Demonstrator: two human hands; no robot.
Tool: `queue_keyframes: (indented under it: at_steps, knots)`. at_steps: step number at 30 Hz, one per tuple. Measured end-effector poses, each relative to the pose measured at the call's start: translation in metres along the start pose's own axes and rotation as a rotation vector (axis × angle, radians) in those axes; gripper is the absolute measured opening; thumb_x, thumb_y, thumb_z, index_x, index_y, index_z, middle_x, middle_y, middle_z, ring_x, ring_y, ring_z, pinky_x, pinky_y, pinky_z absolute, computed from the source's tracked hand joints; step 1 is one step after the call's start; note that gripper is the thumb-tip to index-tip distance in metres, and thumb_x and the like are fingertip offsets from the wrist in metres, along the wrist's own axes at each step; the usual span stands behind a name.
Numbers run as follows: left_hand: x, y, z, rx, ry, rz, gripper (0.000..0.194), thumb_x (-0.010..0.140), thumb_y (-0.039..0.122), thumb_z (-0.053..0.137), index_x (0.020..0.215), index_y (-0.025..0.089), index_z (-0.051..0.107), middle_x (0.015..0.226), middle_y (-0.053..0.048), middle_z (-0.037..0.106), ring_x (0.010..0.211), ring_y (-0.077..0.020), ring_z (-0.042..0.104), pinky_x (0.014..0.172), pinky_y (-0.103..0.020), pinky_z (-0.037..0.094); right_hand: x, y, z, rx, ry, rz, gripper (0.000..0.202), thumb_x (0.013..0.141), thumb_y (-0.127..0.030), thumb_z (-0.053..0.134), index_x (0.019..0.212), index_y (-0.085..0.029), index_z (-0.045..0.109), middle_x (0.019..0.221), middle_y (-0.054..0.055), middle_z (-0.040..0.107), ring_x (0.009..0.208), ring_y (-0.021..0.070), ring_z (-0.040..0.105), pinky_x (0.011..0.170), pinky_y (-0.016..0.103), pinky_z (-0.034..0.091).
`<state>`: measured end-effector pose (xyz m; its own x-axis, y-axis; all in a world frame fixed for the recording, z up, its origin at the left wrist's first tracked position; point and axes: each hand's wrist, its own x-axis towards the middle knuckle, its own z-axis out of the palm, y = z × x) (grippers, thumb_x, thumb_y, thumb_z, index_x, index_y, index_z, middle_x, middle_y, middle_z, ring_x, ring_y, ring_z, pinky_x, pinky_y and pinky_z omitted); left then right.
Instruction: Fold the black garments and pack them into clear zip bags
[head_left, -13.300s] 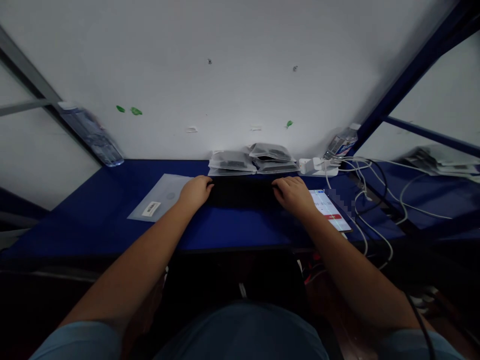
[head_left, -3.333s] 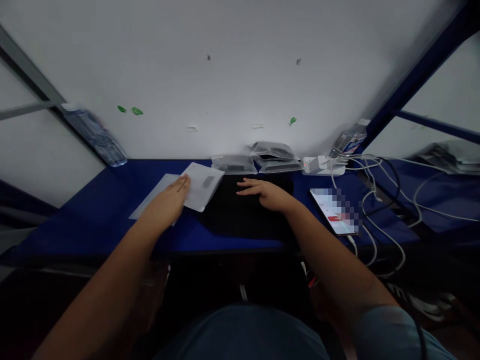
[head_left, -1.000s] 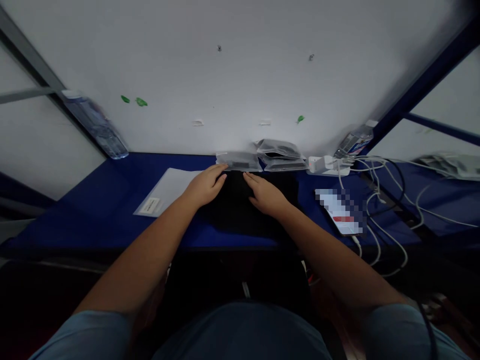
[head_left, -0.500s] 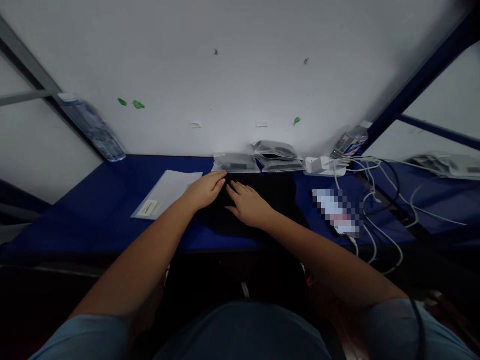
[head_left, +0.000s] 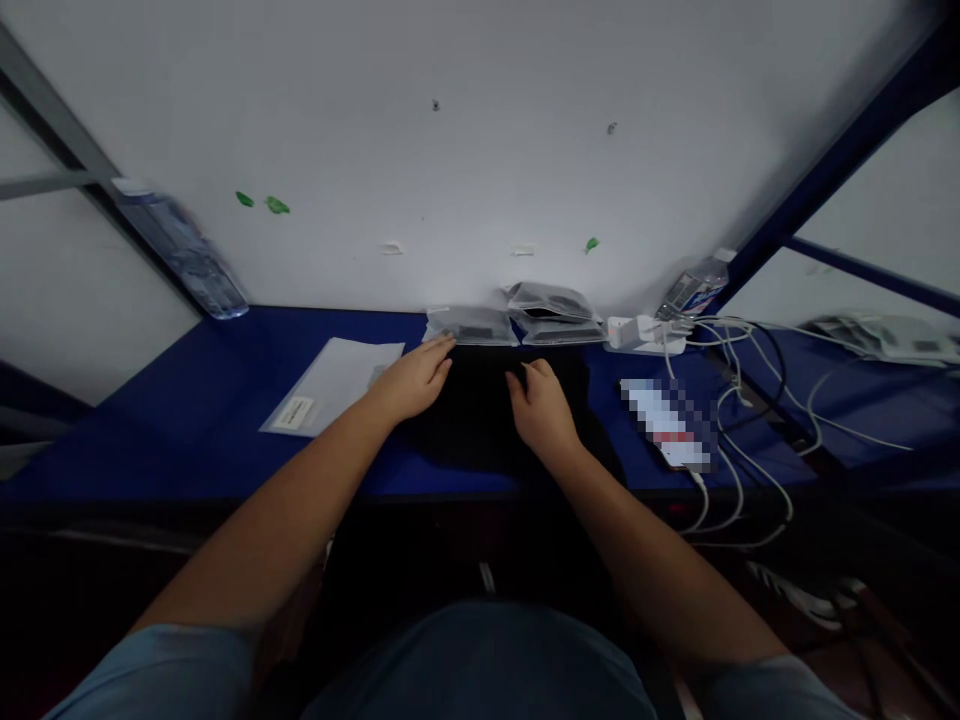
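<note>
Black cloth (head_left: 480, 410) lies on the blue table (head_left: 202, 420), its folds hard to make out in the dim light. My left hand (head_left: 415, 378) rests at the cloth's upper left corner, fingers stretched forward and thumb a little apart. On the right part of the cloth is my right hand (head_left: 541, 405), its fingers curled in a pinch on the black fabric. Left of my left hand lies a clear plastic bag (head_left: 330, 385) with a white label. Packed plastic bags (head_left: 472, 325) sit just behind the cloth against the wall.
A phone (head_left: 667, 425) with a blurred screen lies to the right, on a charging cable. Behind it are a white power strip (head_left: 645, 335), tangled cables and a bottle (head_left: 697, 285). Another bottle (head_left: 184, 250) leans at the back left. A white wall (head_left: 495, 170) stands behind.
My right hand has moved right across the cloth, away from my left hand, and its fingers have curled. My left hand has stayed nearly in place.
</note>
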<state>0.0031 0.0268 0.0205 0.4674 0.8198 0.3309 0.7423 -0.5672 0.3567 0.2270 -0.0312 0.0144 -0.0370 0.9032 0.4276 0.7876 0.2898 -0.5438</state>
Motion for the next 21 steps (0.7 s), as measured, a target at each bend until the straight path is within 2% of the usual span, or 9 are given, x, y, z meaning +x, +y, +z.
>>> queue_keyframes:
  at_steps: [2, 4, 7, 10, 13, 16, 18, 21]
  knots:
    - [0.0, 0.002, 0.002, 0.033, -0.091, 0.024, 0.052, 0.102, 0.033, 0.034, 0.147, 0.011, 0.048, 0.157, -0.013, 0.045, 0.147, -0.0224, 0.041, 0.122, -0.041, 0.032, -0.005, 0.007, -0.006, 0.023, 0.05, 0.06, 0.035, 0.1, -0.032, 0.04, 0.12, -0.014, 0.063, 0.112, 0.017, 0.065, 0.105, 0.0295, 0.064, 0.095, 0.043, 0.053]
    - [0.0, 0.005, 0.004, 0.067, -0.182, 0.043, 0.053, 0.102, 0.037, 0.036, 0.147, 0.01, 0.048, 0.159, -0.014, 0.042, 0.148, -0.0235, 0.039, 0.122, -0.041, 0.032, -0.012, 0.013, -0.013, 0.045, 0.107, 0.154, 0.043, 0.098, -0.03, 0.041, 0.136, -0.014, 0.051, 0.118, 0.018, 0.066, 0.107, 0.0316, 0.065, 0.092, 0.045, 0.054]
    - [-0.001, 0.009, 0.006, 0.094, -0.276, 0.07, 0.056, 0.102, 0.039, 0.039, 0.149, 0.009, 0.046, 0.16, -0.016, 0.039, 0.149, -0.0246, 0.037, 0.122, -0.04, 0.031, -0.025, 0.019, -0.022, 0.057, 0.097, 0.303, 0.058, 0.095, -0.03, 0.043, 0.151, -0.018, 0.032, 0.114, 0.017, 0.069, 0.093, 0.0326, 0.07, 0.081, 0.047, 0.056]
    - [-0.003, 0.011, 0.008, 0.081, -0.319, 0.114, 0.057, 0.101, 0.042, 0.043, 0.15, 0.013, 0.045, 0.161, -0.014, 0.038, 0.148, -0.0242, 0.038, 0.121, -0.039, 0.032, -0.038, 0.024, -0.027, -0.024, 0.06, 0.293, 0.059, 0.091, -0.028, 0.047, 0.148, -0.02, 0.039, 0.119, 0.017, 0.066, 0.1, 0.0337, 0.068, 0.087, 0.049, 0.054]
    - [-0.005, 0.01, 0.009, 0.055, -0.357, 0.141, 0.065, 0.097, 0.051, 0.051, 0.152, 0.019, 0.042, 0.163, -0.012, 0.032, 0.149, -0.0257, 0.036, 0.121, -0.04, 0.032, -0.045, 0.027, -0.029, -0.189, 0.124, 0.261, 0.057, 0.085, -0.028, 0.054, 0.141, -0.018, 0.052, 0.127, 0.022, 0.056, 0.113, 0.0378, 0.061, 0.094, 0.055, 0.05]
    - [-0.006, 0.012, 0.01, 0.051, -0.386, 0.164, 0.074, 0.091, 0.051, 0.06, 0.154, 0.02, 0.04, 0.165, -0.012, 0.028, 0.151, -0.0272, 0.032, 0.122, -0.042, 0.03, -0.039, 0.028, -0.033, -0.279, 0.161, 0.243, 0.058, 0.085, -0.035, 0.059, 0.14, -0.018, 0.055, 0.134, 0.023, 0.049, 0.121, 0.0416, 0.054, 0.097, 0.059, 0.048]
    - [-0.006, 0.015, 0.01, 0.073, -0.389, 0.177, 0.07, 0.091, 0.042, 0.06, 0.154, 0.017, 0.04, 0.164, -0.013, 0.03, 0.151, -0.0265, 0.031, 0.123, -0.041, 0.029, -0.03, 0.029, -0.035, -0.264, 0.09, 0.208, 0.064, 0.088, -0.044, 0.06, 0.146, -0.02, 0.05, 0.133, 0.022, 0.052, 0.123, 0.0408, 0.054, 0.099, 0.057, 0.047]
    - [-0.005, 0.021, 0.011, 0.137, -0.409, 0.198, 0.063, 0.092, 0.03, 0.055, 0.152, 0.014, 0.042, 0.163, -0.014, 0.033, 0.15, -0.0259, 0.034, 0.122, -0.042, 0.03, -0.014, 0.033, -0.033, -0.252, -0.084, 0.134, 0.073, 0.088, -0.052, 0.063, 0.152, -0.025, 0.044, 0.131, 0.02, 0.056, 0.12, 0.0387, 0.057, 0.099, 0.055, 0.049]
